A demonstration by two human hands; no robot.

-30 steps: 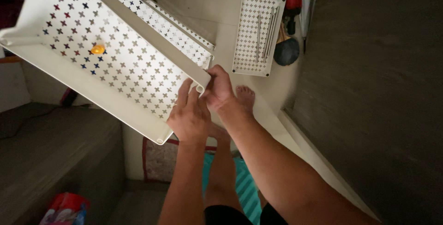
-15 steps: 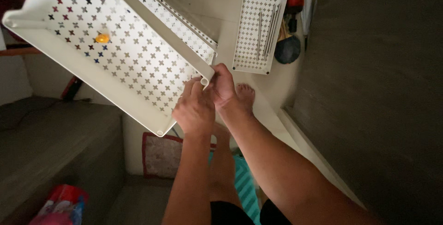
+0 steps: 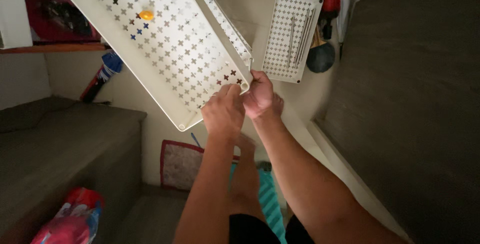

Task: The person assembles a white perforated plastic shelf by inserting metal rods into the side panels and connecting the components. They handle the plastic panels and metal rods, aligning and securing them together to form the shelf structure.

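Both hands, left hand [image 3: 223,111] and right hand [image 3: 259,96], pinch the perforated tray [image 3: 165,44] at its near corner; its long axis runs up-left away from them.

Head cam, steep downward view, close over hands [image 3: 240,106] & floor.
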